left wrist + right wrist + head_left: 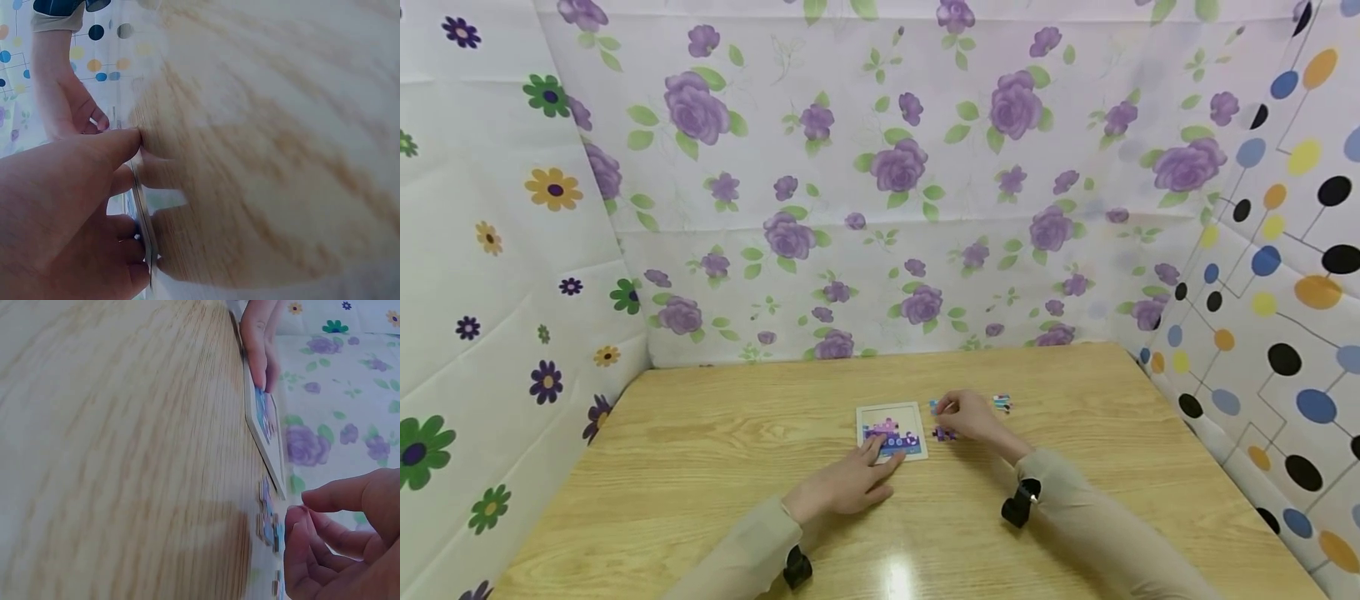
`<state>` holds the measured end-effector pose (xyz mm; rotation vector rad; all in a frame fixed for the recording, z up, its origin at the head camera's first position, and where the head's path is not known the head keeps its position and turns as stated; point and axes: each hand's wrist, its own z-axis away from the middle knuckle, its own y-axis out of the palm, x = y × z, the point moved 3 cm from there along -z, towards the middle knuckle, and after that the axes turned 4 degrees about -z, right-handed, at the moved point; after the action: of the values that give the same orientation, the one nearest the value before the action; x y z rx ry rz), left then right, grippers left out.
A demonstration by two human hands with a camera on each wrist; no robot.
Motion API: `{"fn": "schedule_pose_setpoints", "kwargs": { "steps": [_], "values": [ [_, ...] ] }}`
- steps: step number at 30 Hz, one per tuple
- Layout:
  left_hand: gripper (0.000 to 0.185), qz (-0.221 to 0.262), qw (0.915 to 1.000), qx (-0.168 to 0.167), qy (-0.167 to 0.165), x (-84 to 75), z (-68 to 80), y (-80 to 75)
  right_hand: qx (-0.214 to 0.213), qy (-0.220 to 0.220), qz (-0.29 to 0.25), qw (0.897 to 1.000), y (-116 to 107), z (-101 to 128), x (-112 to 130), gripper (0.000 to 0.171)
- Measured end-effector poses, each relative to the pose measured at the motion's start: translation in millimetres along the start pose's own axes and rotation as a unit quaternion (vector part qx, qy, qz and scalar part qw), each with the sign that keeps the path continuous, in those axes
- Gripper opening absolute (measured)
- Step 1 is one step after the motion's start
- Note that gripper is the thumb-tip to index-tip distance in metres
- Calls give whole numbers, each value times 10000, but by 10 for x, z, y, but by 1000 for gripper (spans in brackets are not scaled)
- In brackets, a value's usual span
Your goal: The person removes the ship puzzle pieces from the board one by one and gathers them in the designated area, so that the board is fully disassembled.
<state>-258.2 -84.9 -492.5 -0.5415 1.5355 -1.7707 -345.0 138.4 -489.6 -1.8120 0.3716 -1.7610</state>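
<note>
A jigsaw puzzle in a white frame (863, 414) lies on the table, its lower part filled with purple and blue pieces, its upper part bare. My left hand (847, 483) rests on its lower left part with fingers spread; in the left wrist view, the thumb (125, 145) is at the frame's edge. Just right of the frame, my right hand (972, 417) hovers over loose pieces with thumb and index fingertip (297, 515) together. I cannot tell whether a piece is between them. Beneath are a purple puzzle piece (945, 434) and a blue puzzle piece (933, 407).
More puzzle pieces (1002, 403), striped blue and white, lie to the right of my right hand. The wooden table (737, 417) runs back to a flowered cloth (850, 250); patterned cloths hang along both sides.
</note>
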Motion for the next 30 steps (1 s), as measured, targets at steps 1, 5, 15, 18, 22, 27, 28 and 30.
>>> {"fn": "schedule_pose_setpoints", "kwargs": {
  "steps": [1,5,15,18,22,27,28,30],
  "values": [
    [57,15,10000,4,-4,-4,2,-2,9,-80,28,10000,20,-10,13,8],
    [56,111,9999,30,-67,-17,15,-7,58,-285,38,9996,110,-45,51,8],
    [56,256,9996,38,-119,-23,-1,4,348,-778,105,9963,285,-98,133,7],
    [56,270,9996,24,-112,-22,-7,5,448,-947,110,9944,335,-122,138,8],
    [56,243,9997,6,-94,-14,-12,8,539,-1225,305,9905,395,-158,153,10],
    [56,187,9998,-4,-67,-5,-15,12,595,-1345,422,9882,450,-183,210,16],
    [56,167,9998,1,-64,-3,-14,16,626,-1331,440,9881,461,-184,224,17],
    [56,135,9999,15,-64,1,-10,20,709,-1338,533,9870,486,-192,238,21]
  ]
}}
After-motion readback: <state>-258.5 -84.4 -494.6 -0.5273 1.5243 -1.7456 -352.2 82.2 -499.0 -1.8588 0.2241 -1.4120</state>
